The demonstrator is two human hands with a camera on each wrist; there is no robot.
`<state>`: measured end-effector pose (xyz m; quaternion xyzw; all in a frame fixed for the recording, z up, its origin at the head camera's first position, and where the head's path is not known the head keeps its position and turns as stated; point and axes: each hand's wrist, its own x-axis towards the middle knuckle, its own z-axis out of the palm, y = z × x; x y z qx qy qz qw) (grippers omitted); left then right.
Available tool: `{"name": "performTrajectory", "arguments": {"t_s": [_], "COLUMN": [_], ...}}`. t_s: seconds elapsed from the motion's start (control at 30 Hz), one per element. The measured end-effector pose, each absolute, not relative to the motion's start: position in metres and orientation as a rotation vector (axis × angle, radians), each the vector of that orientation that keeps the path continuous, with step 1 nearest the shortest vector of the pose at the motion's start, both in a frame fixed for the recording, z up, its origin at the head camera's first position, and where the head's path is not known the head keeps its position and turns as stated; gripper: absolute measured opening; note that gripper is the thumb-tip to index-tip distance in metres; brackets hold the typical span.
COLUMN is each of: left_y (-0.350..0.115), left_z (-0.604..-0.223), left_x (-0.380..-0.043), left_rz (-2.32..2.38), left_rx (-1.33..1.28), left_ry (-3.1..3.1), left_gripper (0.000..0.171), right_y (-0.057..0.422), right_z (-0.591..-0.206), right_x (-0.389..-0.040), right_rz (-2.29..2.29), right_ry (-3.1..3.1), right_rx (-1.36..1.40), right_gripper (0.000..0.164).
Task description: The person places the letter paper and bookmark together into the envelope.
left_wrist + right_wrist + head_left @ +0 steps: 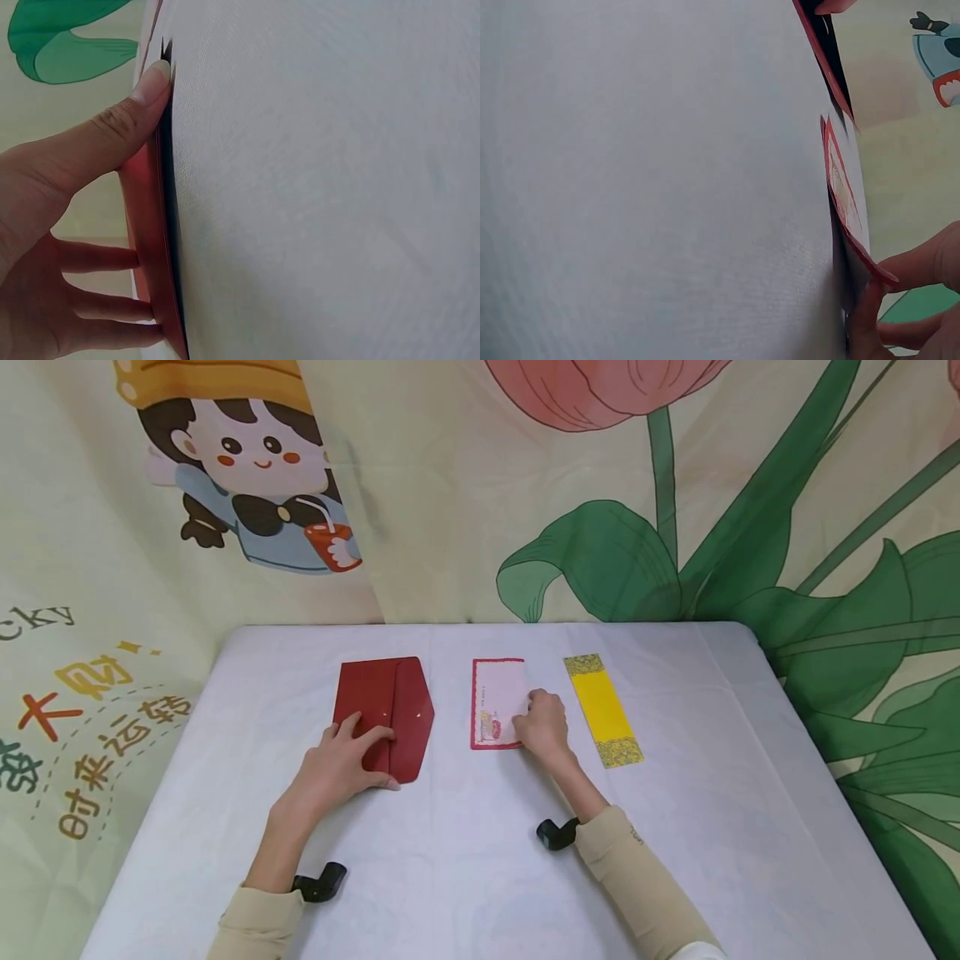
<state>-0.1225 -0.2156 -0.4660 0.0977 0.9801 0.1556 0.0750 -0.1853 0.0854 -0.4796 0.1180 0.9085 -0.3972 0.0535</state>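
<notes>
While the left hand (339, 767) lay fingers apart on the flat red envelope (375, 689), the right hand (546, 725) edge-pinched the red-bordered white rectangular card (497, 693) nearby, seemingly light, bendable and best held there.

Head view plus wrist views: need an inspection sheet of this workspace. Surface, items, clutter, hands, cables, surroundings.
Surface: white table.
Items: red envelope, pointed side toward the red-bordered card; yellow strip with glittery ends, right of the card.
Clutter: nothing seen.
Hands: left hand rests on the envelope, thumb at its near edge; right hand pinches the card's right edge, lifted off the table.
Cables: nothing seen.
Surroundings: backdrop printed with a cartoon figure and green leaves.
</notes>
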Motion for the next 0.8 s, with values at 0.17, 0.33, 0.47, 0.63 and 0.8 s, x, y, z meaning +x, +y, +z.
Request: {"name": "performTrajectory", "arguments": {"t_s": [0.17,0.33,0.47,0.63,0.8], "left_y": [-0.215,-0.217,-0.219,-0.220,-0.220], "left_z": [-0.466,-0.465,-0.465,-0.464,-0.464], "left_x": [-0.121,-0.121,-0.124,-0.125,-0.125], "left_rz": [0.474,0.480,0.483,0.485,0.502], "left_rx": [0.279,0.273,0.285,0.287,0.283], "left_ry": [2.935,2.924,2.911,2.902,2.901], "left_gripper": [0.074,0.073,0.074,0.074,0.074], "right_y": [0.091,0.097,0.102,0.105,0.103], "right_z": [-0.480,-0.476,-0.473,-0.474,-0.474], "right_x": [-0.187,-0.187,-0.185,-0.182,-0.181], "right_rz": [-1.345,-1.455,-1.592,-1.718,-1.764], "right_ry": [2.635,2.514,2.371,2.284,2.274], "right_rx": [0.430,0.465,0.471,0.409,0.358], "right_gripper": [0.046,0.039,0.035,0.031,0.031]}}
